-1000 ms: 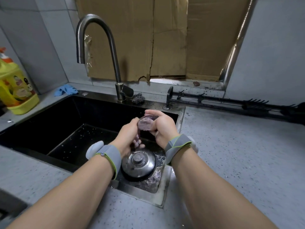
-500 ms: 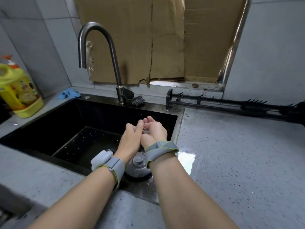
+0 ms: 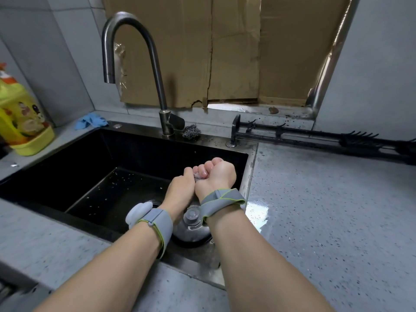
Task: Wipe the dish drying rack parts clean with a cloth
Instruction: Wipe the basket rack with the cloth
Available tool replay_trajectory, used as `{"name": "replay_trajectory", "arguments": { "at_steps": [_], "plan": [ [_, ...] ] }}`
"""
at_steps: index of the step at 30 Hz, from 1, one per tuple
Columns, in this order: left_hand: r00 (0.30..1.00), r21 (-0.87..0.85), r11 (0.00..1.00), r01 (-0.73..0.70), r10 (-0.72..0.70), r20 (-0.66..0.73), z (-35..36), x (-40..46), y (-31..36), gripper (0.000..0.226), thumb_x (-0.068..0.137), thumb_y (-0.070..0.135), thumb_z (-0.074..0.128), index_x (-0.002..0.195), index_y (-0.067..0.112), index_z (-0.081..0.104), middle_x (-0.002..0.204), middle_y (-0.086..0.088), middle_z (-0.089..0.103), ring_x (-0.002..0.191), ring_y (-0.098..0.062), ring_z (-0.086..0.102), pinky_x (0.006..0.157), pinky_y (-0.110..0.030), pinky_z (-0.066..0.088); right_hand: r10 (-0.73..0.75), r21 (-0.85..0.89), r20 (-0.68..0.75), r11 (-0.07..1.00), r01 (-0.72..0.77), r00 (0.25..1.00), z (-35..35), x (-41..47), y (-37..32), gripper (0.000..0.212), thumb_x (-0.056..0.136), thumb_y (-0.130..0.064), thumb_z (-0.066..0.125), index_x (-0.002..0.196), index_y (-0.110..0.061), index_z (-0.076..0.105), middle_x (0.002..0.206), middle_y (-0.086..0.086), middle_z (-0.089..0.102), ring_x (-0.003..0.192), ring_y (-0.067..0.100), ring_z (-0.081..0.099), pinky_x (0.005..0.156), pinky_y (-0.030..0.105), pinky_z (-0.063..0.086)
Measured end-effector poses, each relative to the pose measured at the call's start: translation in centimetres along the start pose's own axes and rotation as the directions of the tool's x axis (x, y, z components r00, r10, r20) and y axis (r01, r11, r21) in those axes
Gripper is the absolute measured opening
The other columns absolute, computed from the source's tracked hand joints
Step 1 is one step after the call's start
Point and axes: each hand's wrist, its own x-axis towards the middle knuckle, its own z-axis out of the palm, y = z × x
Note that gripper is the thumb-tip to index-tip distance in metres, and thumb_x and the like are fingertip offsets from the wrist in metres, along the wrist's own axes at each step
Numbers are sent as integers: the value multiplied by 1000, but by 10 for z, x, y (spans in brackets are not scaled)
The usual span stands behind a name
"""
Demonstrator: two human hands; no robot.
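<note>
At the far left a yellow detergent jug [image 3: 21,118] stands on the speckled grey counter [image 3: 337,221], with a crumpled blue glove [image 3: 91,121] behind it near the tiled corner. The deep black sink [image 3: 67,163] opens wide to the left of the hands, its floor flecked with bits. A curved matte-metal tap [image 3: 135,64] arches over it, a steel scouring pad [image 3: 191,132] just beside its base. Over the sink's right end the left hand [image 3: 181,188] and right hand [image 3: 216,176] press together, fingers curled tight round a wadded cloth [image 3: 198,176], barely visible between them. Below them sits a domed metal drain cover [image 3: 193,224]. The black drying rack rail [image 3: 315,138] lies along the back wall, well apart from both hands, past a wet patch [image 3: 257,210].
</note>
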Motion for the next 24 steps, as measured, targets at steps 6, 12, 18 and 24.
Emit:
{"name": "replay_trajectory", "arguments": {
  "at_steps": [6,12,18,24],
  "plan": [
    [970,-71,973,220,-210,119,5,-5,-1,39,99,38,33,65,20,39,47,1,29,37,-13,20,45,-16,19,3,-83,104,997,6,995,-7,6,0,24,49,-1,25,57,-22,16,48,-3,10,37,12,8,43,18,13],
    [945,-156,942,297,-267,189,0,-12,1,42,96,32,40,56,24,31,44,5,24,33,-9,14,38,-11,16,19,-178,149,984,8,989,-15,21,5,35,68,6,23,47,-22,17,46,-3,11,37,13,9,44,19,16],
    [931,-234,920,316,-252,264,-6,-14,12,57,96,64,43,57,22,36,50,5,24,39,-9,13,43,-14,10,21,-210,258,977,35,966,-14,24,-8,36,64,12,20,45,-15,32,43,1,24,42,16,32,55,28,35],
    [910,405,851,-334,403,-97,-7,-2,21,47,106,47,31,87,12,57,88,-14,66,85,-34,62,74,-41,47,195,-537,162,840,-79,967,-33,21,-42,29,89,-2,44,110,-9,62,107,13,67,99,34,65,92,47,49]
  ]
}}
